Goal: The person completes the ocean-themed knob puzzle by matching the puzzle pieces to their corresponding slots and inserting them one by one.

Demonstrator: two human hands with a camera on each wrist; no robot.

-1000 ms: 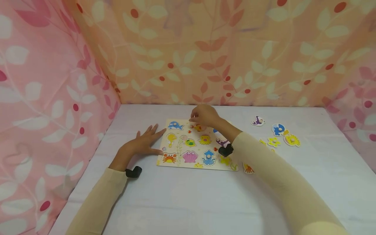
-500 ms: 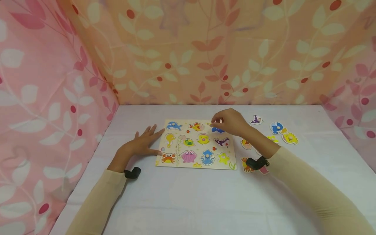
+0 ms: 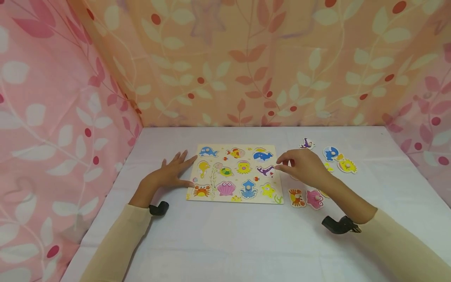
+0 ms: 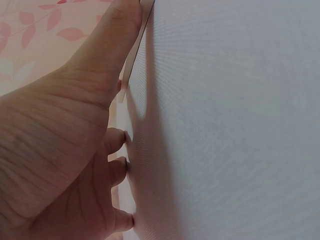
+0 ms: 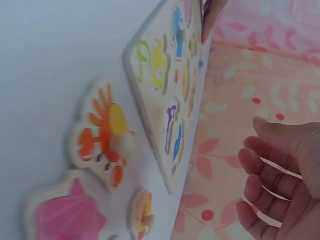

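L hand [image 3: 170, 171] lies spread, fingers near straight, gripping nothing, thumb at the left edge of the wooden sea-creature puzzle board [image 3: 218, 197]. R hand [image 3: 306, 166] is by the right edge, fingers loosely bent, thumb apart, nothing in them; can't tell from my end if the tips touch. I'd have L brace lightly and R pinch a loose pc by its knob, e.g. the orange crab pc [image 5: 102, 130], lowering it level. Board: pale, rectangular, mid-table [image 3: 211, 243], w/ bright shapes in 3 rows; blue squid pc [image 3: 248, 189], knobbed, sits bottom row. Pink shell pc [image 3: 314, 199] lies just right of the crab.
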